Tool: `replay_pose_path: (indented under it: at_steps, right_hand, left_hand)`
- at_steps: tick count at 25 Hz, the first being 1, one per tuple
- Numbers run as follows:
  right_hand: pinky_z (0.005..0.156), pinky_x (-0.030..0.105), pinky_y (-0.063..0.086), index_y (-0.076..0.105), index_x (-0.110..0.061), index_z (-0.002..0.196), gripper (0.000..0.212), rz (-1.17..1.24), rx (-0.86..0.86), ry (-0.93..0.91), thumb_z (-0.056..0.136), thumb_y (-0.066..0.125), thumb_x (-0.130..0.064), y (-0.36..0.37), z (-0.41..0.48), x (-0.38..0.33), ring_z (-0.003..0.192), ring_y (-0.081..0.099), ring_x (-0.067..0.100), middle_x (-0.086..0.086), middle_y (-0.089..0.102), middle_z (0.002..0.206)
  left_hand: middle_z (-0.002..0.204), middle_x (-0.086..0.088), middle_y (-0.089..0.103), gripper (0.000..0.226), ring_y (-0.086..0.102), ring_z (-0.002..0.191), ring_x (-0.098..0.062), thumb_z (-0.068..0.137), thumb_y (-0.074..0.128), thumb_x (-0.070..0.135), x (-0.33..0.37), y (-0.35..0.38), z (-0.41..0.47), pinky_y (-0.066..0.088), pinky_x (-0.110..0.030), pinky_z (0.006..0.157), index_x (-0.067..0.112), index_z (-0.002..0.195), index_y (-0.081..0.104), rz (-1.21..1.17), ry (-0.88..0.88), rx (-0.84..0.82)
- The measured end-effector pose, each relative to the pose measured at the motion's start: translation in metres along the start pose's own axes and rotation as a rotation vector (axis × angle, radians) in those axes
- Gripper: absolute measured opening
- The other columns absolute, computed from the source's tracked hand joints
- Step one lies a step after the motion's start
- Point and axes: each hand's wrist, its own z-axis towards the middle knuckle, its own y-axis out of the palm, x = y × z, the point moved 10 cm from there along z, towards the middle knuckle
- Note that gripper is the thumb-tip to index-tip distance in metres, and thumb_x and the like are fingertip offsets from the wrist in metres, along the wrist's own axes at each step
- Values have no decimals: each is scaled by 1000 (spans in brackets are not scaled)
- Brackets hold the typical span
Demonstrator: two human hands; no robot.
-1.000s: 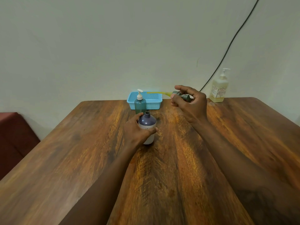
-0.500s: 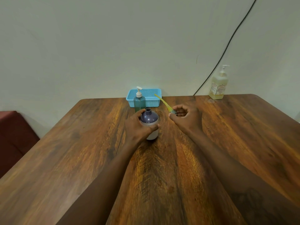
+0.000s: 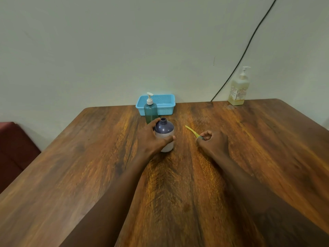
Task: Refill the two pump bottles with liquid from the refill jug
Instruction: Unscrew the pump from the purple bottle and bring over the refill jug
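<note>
Where the two bare forearms extend from the near edge across the wooden table, both hands lie at mid-table, well apart from each other.

Left hand: wrapped around the purple-and-white bottle, with the thumb across the white lower body and the fingers curled behind the purple shoulder. That bottle stands upright on the table, and its threaded neck is open at the top.

Right hand: low at the table surface, to the right of the bottle, fingers curled around a dark pump head. Only a small part of the pump head shows between thumb and fingers. A yellow dip tube projects from it, pointing away and to the left, close to the table; whether the tube touches the wood cannot be told.

Just behind the left hand, a teal pump bottle stands upright with its white pump fitted. Directly behind it sits a blue perforated basket, at the far table edge.

At the far right corner, a pump bottle of yellow liquid stands upright near the wall. A black cable runs diagonally down the wall to the table edge beside it.

At the left, beyond the table, a dark red seat is partly in view.
</note>
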Motion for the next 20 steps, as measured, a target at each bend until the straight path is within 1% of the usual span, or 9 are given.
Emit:
replay_pose_path:
  at_steps: [2, 5, 7, 9, 11, 13, 16, 18, 20]
  right_hand:
    - [61, 28, 59, 76, -23, 83, 12, 6, -10, 11, 74, 77, -31, 3, -1, 4, 62, 66, 4, -13, 69, 66]
    - [62, 28, 58, 77, -24, 82, 11, 10, -6, 28, 76, 77, -32, 3, -1, 7, 61, 65, 4, -14, 68, 63]
    - [63, 28, 57, 78, -23, 84, 15, 8, -13, 26, 77, 77, -35, 4, -1, 9, 61, 65, 4, -14, 68, 64]
    - [65, 29, 57, 78, -23, 86, 20, 3, -39, 24, 77, 79, -40, 6, 0, 10, 64, 65, 5, -13, 69, 66]
    - [70, 31, 58, 78, -23, 93, 28, 2, -87, 27, 76, 80, -45, 10, 1, 13, 71, 66, 5, -13, 71, 74]
    - [76, 33, 59, 76, -20, 104, 43, -13, -121, 19, 73, 81, -50, 13, 2, 14, 79, 67, 6, -10, 73, 85]
    - [78, 31, 58, 71, -16, 118, 61, -15, -158, 24, 72, 82, -54, 14, 2, 13, 88, 66, 9, -4, 72, 100]
    - [79, 28, 56, 68, -14, 124, 66, -5, -182, 25, 74, 82, -54, 15, 1, 10, 93, 65, 11, 1, 72, 109]
    - [80, 28, 55, 67, -14, 127, 69, -3, -181, 16, 74, 81, -56, 12, -1, 7, 95, 65, 12, 3, 71, 114]
  left_hand:
    - [131, 4, 63, 85, 54, 108, -4, 67, 93, 45, -1, 2, 0, 38, -6, 79, 21, 140, 57, -6, -6, -13]
    - [135, 2, 63, 88, 56, 112, -6, 67, 93, 48, -4, 4, 0, 39, -8, 83, 22, 143, 55, -15, -13, -19]
    - [140, 1, 60, 96, 55, 118, -9, 66, 93, 51, -6, 5, -1, 43, -18, 92, 20, 147, 51, -22, -29, -17]
    - [149, -1, 54, 107, 53, 128, -14, 65, 92, 54, -8, 7, -3, 42, -26, 100, 18, 153, 43, -36, -54, -25]
    - [153, -2, 51, 111, 51, 134, -17, 66, 92, 55, -8, 7, -4, 41, -27, 102, 18, 155, 38, -45, -67, -31]
    - [151, -2, 52, 110, 52, 133, -17, 66, 92, 55, -5, 6, -3, 42, -26, 100, 19, 154, 38, -55, -61, -30]
    - [149, -1, 54, 113, 54, 131, -17, 64, 91, 60, 3, 1, -2, 44, -27, 100, 20, 155, 39, -32, -38, -9]
    - [146, -1, 56, 113, 56, 128, -16, 62, 89, 65, 12, -1, -1, 48, -29, 100, 20, 154, 40, -4, -4, 4]
    - [142, -1, 59, 114, 58, 125, -15, 59, 84, 73, 22, -2, 0, 54, -35, 101, 21, 152, 42, 6, 29, 2]
